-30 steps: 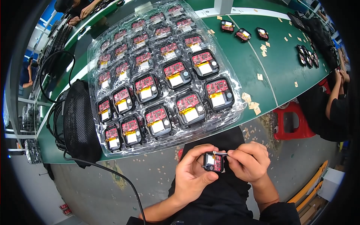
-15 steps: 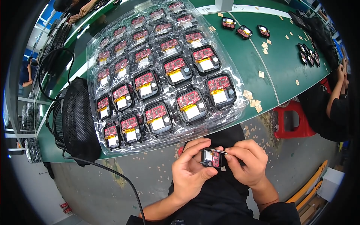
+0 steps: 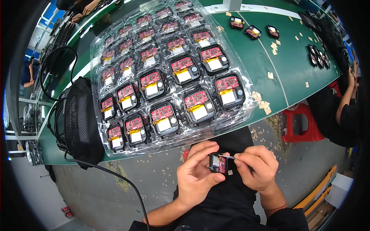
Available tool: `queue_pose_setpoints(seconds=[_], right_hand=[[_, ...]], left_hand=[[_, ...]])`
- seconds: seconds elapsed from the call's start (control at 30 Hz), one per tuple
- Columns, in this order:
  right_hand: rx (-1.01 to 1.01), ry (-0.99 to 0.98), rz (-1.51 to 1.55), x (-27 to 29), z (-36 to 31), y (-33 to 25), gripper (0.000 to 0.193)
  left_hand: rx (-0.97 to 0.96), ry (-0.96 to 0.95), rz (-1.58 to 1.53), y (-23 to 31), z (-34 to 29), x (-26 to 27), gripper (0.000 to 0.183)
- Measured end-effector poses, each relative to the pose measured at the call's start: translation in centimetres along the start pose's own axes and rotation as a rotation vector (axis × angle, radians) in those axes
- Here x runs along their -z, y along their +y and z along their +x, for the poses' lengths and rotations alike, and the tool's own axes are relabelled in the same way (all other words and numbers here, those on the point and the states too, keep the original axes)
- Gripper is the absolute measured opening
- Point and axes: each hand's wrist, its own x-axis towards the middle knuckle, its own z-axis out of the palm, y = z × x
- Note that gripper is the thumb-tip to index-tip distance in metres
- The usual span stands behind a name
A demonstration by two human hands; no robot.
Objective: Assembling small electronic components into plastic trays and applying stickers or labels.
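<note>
One black, rounded-square device with a red circuit board is grasped above the lap by the left hand; a slim, silvery metal tool is pinched over it by the right hand.

The room is bright. Light seems to come from above, making white shiny streaks all over the clear, bumpy plastic tray. The long, flat green table is evenly lit, and its straight edges look bent like a bow. Thick black darkness rings the round view. The folds in the black cloth trousers are hard to see because they are so dark. The small black square case with a red circuit board looks fairly sharp, but its tiny parts are fuzzy.
</note>
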Motion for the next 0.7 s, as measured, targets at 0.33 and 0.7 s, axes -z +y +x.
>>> queue_pose_setpoints(seconds=[0.33,0.7], right_hand=[[-0.022,-0.013,0.023,0.3,-0.1,0.1,0.021],[0.062,-0.023,-0.063,-0.2,-0.4,-0.1,0.023]], left_hand=[[0.039,-0.018,0.013,0.3,-0.2,0.1,0.074],[0.089,0.038,0.025,1.1,-0.4,-0.6,0.075]])
